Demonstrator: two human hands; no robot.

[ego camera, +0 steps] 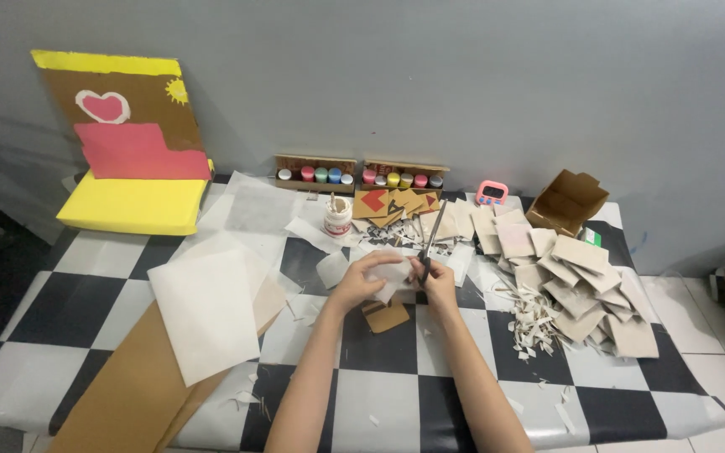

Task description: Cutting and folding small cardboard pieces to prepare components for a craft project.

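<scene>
Nearest the camera, two bare forearms reach over the checkered surface. To their left lie a long brown cardboard sheet and a white paper sheet across it. Further in, the left hand is closed around a small white paper piece, pinching it at the near edge, above a small brown cardboard square lying flat. Just beside it, the right hand is wrapped around the handles of the scissors, whose blades point away and meet the paper's right side. Right of the hands sits a heap of cardboard squares with paper scraps. Beyond stand a glue jar, two trays of paint pots, a pink timer, an open small box and, far left, a painted cardboard panel leaning on the wall.
</scene>
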